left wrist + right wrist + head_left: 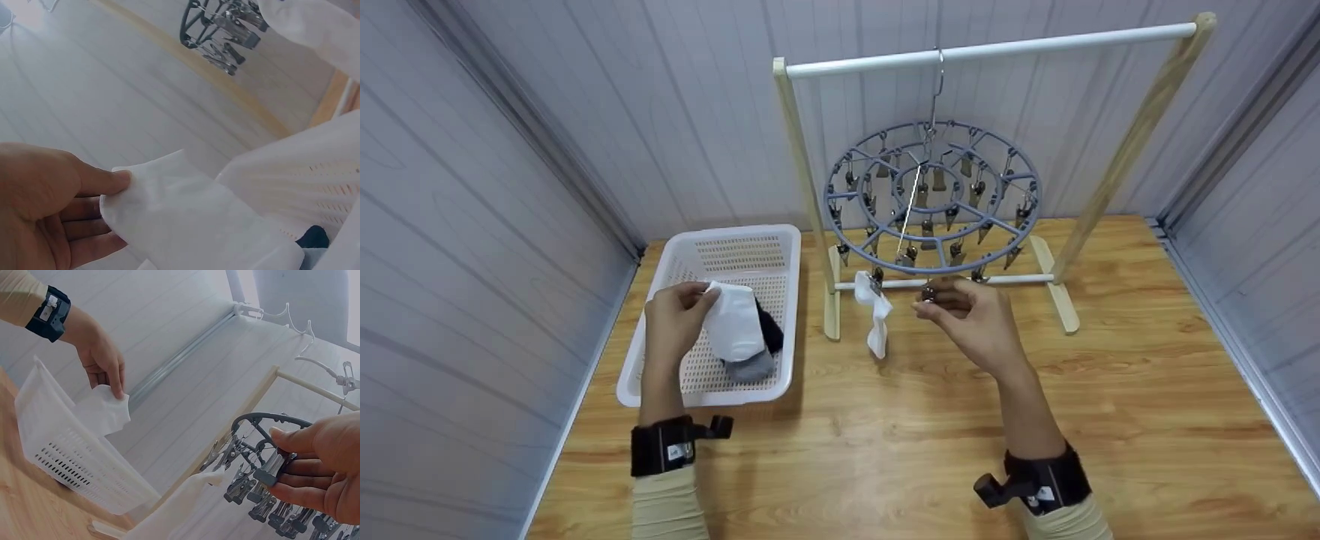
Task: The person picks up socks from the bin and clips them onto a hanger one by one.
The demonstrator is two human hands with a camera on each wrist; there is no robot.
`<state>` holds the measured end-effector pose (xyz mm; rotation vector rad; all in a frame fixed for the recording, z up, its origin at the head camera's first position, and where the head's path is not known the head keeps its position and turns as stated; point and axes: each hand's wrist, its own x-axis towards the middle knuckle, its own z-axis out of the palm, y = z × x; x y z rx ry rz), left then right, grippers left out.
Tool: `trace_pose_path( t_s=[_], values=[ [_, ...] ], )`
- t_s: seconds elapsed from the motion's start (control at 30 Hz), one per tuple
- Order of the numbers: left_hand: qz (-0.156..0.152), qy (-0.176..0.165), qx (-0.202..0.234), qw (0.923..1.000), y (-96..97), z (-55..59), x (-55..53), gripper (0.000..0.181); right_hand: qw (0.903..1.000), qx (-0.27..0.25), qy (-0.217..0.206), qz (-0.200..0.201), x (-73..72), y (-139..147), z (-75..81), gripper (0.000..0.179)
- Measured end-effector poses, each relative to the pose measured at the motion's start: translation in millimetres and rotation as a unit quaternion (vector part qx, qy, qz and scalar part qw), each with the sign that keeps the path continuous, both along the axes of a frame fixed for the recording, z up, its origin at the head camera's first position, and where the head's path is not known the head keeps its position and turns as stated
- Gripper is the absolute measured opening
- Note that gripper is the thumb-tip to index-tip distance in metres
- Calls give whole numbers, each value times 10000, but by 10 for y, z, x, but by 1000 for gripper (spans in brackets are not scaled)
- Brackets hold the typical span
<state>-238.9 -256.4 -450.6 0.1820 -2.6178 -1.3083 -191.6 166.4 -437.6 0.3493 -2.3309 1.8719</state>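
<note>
My left hand (675, 322) pinches a white sock (735, 322) by its upper edge, between thumb and fingers, over the white basket (793, 300). In the left wrist view the sock (191, 216) hangs spread from the fingertips. At the front of the round grey clip hanger (941, 270), my right hand (979, 322) holds one metal clip (928, 295). The right wrist view shows this clip (270, 467) between thumb and fingers, with no cloth in it. Left of that hand, another white sock (877, 322) dangles from a neighbouring clip.
In the basket lie a grey sock-like cloth (750, 367) and a black one (770, 330). The hanger hooks over the white rod (997, 50) of a wooden stand (1132, 157) on the wood-grain table (885, 450). Pale panel walls (697, 112) enclose the table.
</note>
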Motion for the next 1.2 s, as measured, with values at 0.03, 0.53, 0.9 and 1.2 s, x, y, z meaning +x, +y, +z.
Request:
trace_pose_path(
  t_s=[0.03,0.53,0.9,1.2],
  values=[
    [-18,36,9,10000,2,10,4,30,10000,-12,-1,-3,-1,1,-2,32],
    [-629,330,100,9974,170,356,154,27,10000,-10,-41,-55,-3,8,-26,34],
    [-1023,947,122,9902,416,616,364,23,9999,21,95,-82,-3,13,-30,32],
    [-1180,1279,335,9842,650,547,496,17,9999,-26,126,-39,-4,7,-35,32]
  ],
)
